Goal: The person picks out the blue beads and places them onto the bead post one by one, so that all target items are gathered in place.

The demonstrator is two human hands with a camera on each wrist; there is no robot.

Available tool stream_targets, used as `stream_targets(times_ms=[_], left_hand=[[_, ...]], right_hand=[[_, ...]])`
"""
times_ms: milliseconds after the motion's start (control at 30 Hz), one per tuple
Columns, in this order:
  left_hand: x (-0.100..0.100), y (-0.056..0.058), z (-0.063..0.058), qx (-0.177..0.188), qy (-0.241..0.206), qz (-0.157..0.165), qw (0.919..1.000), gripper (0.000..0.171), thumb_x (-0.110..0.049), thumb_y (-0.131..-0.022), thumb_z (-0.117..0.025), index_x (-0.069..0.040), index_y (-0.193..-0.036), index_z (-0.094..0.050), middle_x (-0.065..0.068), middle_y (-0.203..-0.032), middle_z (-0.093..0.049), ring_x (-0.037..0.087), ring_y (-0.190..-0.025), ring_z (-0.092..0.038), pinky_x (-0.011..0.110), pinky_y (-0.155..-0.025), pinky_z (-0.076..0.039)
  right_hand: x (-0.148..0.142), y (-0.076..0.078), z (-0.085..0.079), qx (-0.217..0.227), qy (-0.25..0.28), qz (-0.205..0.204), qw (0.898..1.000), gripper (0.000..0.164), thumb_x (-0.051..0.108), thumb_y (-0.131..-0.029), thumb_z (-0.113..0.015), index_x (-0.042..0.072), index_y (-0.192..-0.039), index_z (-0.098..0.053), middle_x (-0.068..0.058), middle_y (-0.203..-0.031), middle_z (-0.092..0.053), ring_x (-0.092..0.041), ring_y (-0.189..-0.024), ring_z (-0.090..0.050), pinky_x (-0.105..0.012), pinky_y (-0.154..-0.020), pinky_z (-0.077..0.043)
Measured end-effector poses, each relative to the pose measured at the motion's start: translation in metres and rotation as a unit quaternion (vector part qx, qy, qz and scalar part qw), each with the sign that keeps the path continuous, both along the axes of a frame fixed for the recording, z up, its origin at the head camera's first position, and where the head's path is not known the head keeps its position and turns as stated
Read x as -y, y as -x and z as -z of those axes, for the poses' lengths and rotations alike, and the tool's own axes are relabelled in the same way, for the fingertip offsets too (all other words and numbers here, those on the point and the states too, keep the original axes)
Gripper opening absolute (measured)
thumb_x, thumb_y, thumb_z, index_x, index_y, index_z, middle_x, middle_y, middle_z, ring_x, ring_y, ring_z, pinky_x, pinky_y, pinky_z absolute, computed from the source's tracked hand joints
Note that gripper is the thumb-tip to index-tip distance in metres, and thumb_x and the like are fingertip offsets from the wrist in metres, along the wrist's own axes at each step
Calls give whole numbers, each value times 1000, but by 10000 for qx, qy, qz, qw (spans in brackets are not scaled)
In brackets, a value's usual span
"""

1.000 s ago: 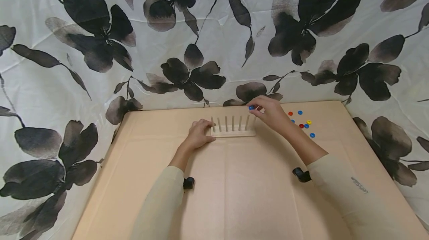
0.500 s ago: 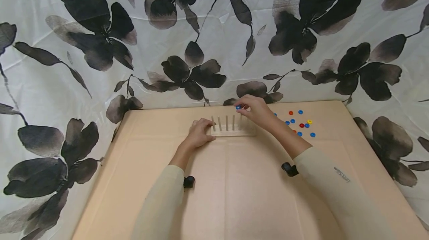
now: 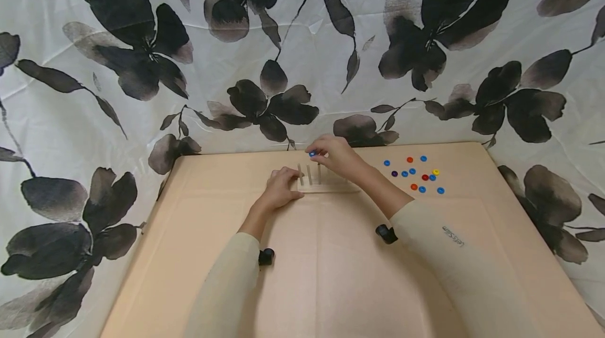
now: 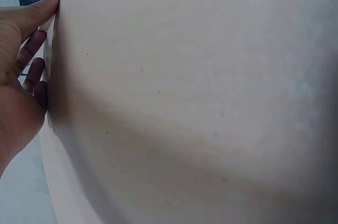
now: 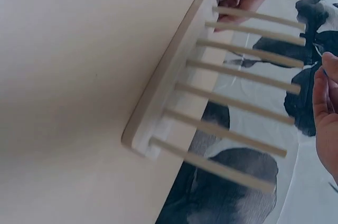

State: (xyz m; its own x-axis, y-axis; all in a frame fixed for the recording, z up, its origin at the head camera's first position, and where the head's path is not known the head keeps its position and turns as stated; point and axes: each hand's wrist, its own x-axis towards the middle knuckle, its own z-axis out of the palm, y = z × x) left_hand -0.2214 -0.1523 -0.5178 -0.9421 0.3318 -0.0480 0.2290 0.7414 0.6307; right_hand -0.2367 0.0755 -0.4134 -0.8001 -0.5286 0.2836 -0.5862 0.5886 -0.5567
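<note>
A pale wooden peg rack [image 3: 326,189] stands near the far edge of the table, with several thin upright pegs in a row. My left hand [image 3: 280,189] grips the rack's left end, thumb on the near side; in the left wrist view the fingers lie along the base. My right hand [image 3: 339,158] pinches a small blue ring-shaped bead [image 3: 312,154] between thumb and fingertips, just above the pegs toward the left end. That hand hides the right-hand pegs in the head view. In the right wrist view, the pegs [image 5: 235,105] show bare.
Several loose ring beads lie right of the rack: blue [image 3: 422,189], red [image 3: 414,187], yellow [image 3: 436,172] and one dark purple [image 3: 394,173]. A floral cloth [image 3: 293,39] hangs behind the far edge of the table [image 3: 227,296].
My right hand has moved left above the rack with the blue bead, from the right end to near the left pegs. More loose beads show on the right. My left hand has stayed put.
</note>
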Motion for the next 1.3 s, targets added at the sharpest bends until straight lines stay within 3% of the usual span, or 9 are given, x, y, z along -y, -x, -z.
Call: stream_targets(times_ms=[333, 667, 967, 1300], left_hand=[[2, -1, 2, 1, -86, -50, 10000, 53, -25, -82, -88, -13, -129, -68, 8, -136, -61, 31, -123, -44, 48, -107, -36], [2, 0, 2, 0, -127, -17, 9999, 48, -23, -82, -88, -15, -125, -68, 8, -134, -61, 30, -121, -44, 46, -105, -36], [2, 0, 1, -78, -106, 11, 9999, 49, -24, -81, -89, -14, -125, -68, 7, -132, -61, 29, -118, -44, 44, -100, -38], [1, 1, 2, -55, -49, 11, 10000, 51, -25, -82, -89, -14, -127, -68, 7, -132, -61, 29, -119, -45, 46, -102, -38]], right_hand=[[25, 0, 2, 2, -148, -306, 9994, 23, 10, -92, -77, 5, -115, -76, -10, -110, -75, -21, -96, -73, -33, -85, -59], [33, 0, 2, -46, -485, -324, 9983, 21, 12, -93, -77, 8, -113, -78, -7, -111, -76, -20, -101, -71, -33, -88, -58], [36, 2, 8, 234, -609, -241, 9976, 20, 11, -93, -76, 7, -113, -77, -7, -113, -75, -20, -101, -72, -33, -88, -58], [35, 1, 14, -16, -677, -364, 9970, 20, 10, -91, -78, 7, -111, -77, -6, -109, -76, -20, -100, -71, -31, -86, -57]])
